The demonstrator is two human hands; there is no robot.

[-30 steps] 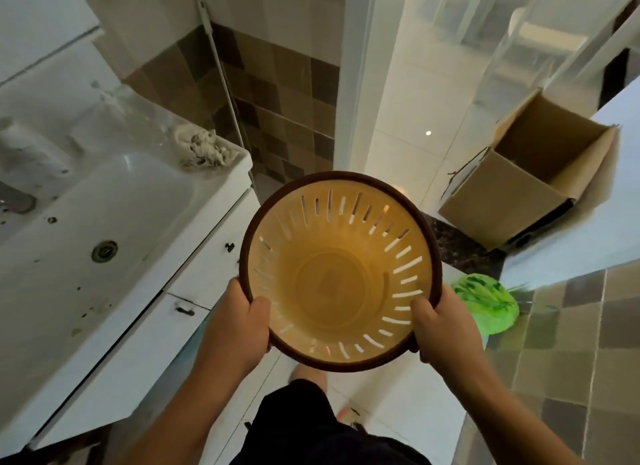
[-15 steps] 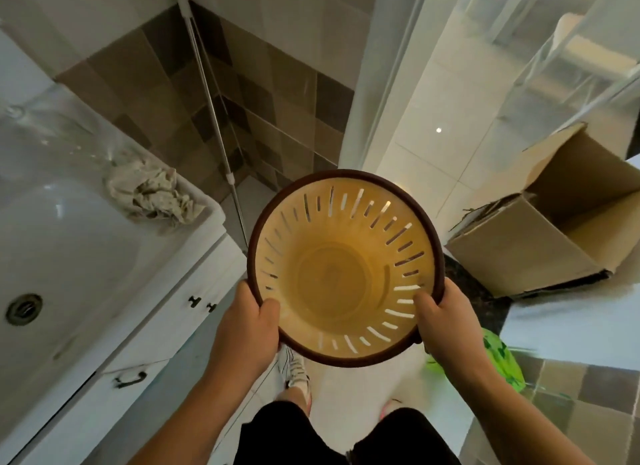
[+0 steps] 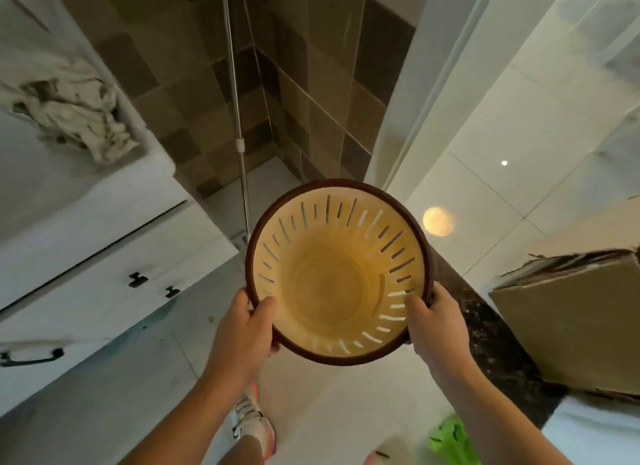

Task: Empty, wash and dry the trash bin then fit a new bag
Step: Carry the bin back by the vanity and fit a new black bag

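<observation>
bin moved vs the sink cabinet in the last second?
Yes. The trash bin, gripped by left hand and right hand, has moved away from the sink cabinet toward the tiled corner with the pole.

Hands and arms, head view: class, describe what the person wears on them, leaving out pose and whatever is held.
Nothing is worn: the left hand and right hand are bare, without gloves, rings or watch showing. Both forearms are bare as far as the picture's lower edge, with no sleeve in view.
</observation>
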